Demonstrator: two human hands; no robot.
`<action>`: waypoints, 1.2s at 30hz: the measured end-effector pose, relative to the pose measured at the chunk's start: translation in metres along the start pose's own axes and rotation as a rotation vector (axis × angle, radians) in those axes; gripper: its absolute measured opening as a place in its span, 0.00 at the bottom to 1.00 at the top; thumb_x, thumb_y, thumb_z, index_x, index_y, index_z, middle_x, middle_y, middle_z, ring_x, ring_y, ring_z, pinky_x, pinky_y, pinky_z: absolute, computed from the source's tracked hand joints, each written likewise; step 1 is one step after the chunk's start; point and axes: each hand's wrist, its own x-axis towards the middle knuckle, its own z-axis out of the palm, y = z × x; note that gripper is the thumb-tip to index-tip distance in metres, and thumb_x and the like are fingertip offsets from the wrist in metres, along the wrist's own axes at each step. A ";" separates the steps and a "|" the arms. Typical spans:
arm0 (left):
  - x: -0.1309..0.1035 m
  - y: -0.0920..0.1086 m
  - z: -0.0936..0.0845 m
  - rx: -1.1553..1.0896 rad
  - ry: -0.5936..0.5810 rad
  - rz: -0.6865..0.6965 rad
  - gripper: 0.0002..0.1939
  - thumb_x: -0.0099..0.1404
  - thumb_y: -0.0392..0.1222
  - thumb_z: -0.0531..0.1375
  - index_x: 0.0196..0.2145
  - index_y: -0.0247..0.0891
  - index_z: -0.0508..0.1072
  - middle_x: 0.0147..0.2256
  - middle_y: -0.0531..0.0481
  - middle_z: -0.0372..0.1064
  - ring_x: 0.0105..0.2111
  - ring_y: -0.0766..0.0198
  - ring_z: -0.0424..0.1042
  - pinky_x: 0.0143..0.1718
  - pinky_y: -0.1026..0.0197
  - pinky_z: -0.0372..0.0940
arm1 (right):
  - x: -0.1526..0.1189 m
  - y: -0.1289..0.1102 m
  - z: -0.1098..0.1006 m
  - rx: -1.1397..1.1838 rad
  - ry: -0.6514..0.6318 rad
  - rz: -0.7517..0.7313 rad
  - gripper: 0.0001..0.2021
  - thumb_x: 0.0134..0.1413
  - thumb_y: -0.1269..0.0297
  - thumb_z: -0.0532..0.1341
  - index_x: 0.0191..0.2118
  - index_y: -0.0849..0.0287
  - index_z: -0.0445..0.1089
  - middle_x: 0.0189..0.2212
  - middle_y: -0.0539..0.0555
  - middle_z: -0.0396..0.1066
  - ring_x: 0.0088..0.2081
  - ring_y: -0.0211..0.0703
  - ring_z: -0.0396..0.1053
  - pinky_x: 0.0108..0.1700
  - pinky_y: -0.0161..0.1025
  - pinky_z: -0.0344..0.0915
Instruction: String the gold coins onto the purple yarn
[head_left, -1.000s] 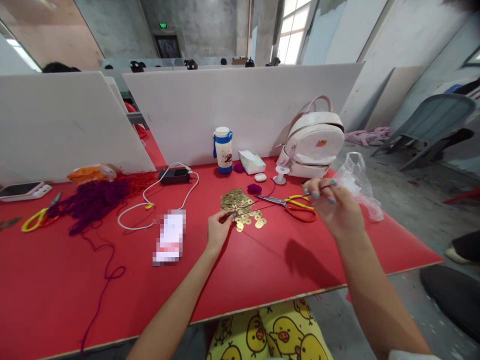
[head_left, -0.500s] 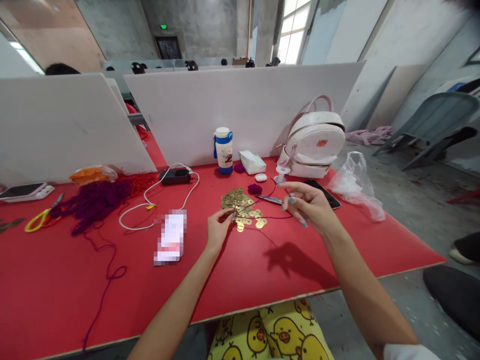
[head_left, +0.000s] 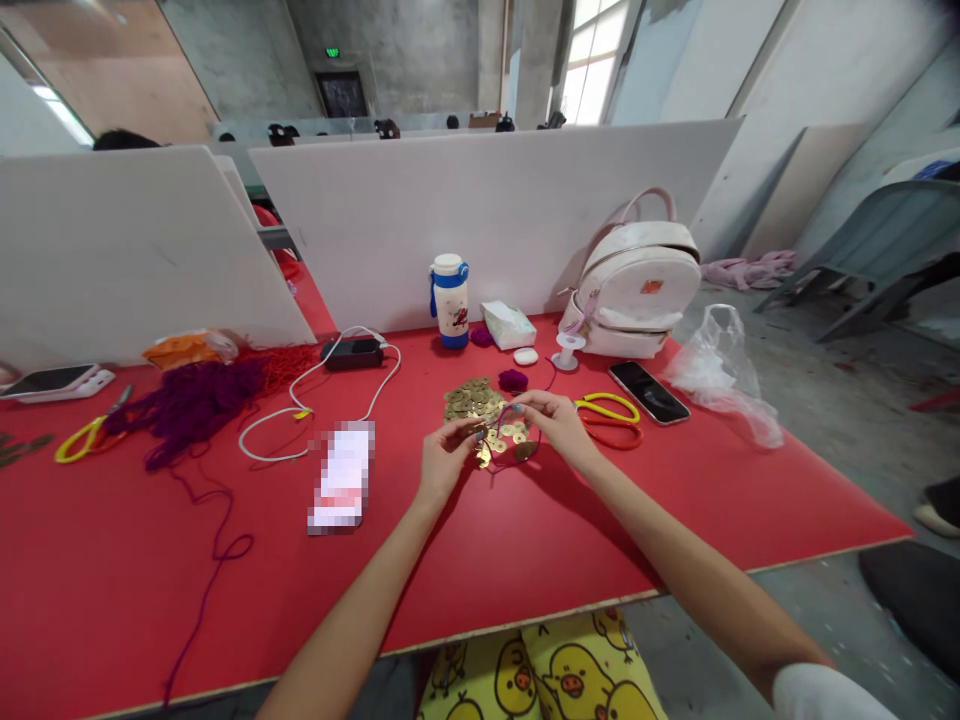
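Observation:
A pile of gold-coloured coins with holes (head_left: 472,397) lies on the red table (head_left: 495,550). My left hand (head_left: 444,462) is closed in a pinch at the near left edge of the pile, on a purple yarn and perhaps a coin; its fingers partly cover this. My right hand (head_left: 559,430) pinches the same purple yarn (head_left: 513,464) just right of the coins. The yarn hangs in a small loop between the hands, beside a darker coin (head_left: 525,451). Scissors with yellow and orange handles (head_left: 611,410) lie just beyond my right hand.
A purple yarn ball (head_left: 514,380), white spool (head_left: 568,350), black phone (head_left: 649,392) and bottle (head_left: 451,310) stand or lie behind the coins. A backpack (head_left: 637,285) leans on the partition. To the left are a blurred-out phone (head_left: 343,475), a white cable (head_left: 259,455) and a yarn heap (head_left: 199,405).
My right hand has moved left and down, from above the scissors to beside my left hand. The yarn, stretched between the hands before, now hangs slack in a loop.

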 end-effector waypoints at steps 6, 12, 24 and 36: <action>-0.003 0.003 0.004 -0.023 0.007 -0.024 0.09 0.46 0.40 0.69 0.28 0.36 0.78 0.29 0.46 0.78 0.31 0.60 0.75 0.34 0.60 0.70 | -0.010 0.028 0.019 0.099 0.000 0.087 0.15 0.58 0.49 0.58 0.33 0.56 0.64 0.29 0.50 0.71 0.27 0.37 0.66 0.26 0.33 0.62; -0.005 0.003 0.003 -0.063 0.071 -0.089 0.11 0.44 0.41 0.71 0.27 0.36 0.77 0.25 0.49 0.76 0.25 0.63 0.72 0.29 0.62 0.67 | -0.018 0.033 0.021 0.101 -0.060 0.078 0.15 0.60 0.49 0.56 0.33 0.56 0.61 0.20 0.43 0.54 0.21 0.35 0.52 0.24 0.32 0.54; -0.009 0.005 0.007 -0.258 0.029 -0.119 0.13 0.47 0.42 0.70 0.20 0.34 0.69 0.53 0.39 0.70 0.41 0.55 0.74 0.36 0.59 0.69 | -0.020 0.030 0.024 0.158 -0.088 0.083 0.15 0.59 0.49 0.58 0.31 0.56 0.61 0.20 0.44 0.54 0.21 0.34 0.50 0.24 0.33 0.49; -0.007 0.008 0.006 -0.094 0.091 -0.111 0.11 0.44 0.43 0.71 0.25 0.35 0.77 0.27 0.48 0.76 0.29 0.61 0.73 0.34 0.60 0.68 | -0.021 0.024 0.017 -0.107 -0.058 0.032 0.09 0.61 0.59 0.55 0.39 0.57 0.68 0.29 0.51 0.69 0.31 0.40 0.66 0.34 0.36 0.63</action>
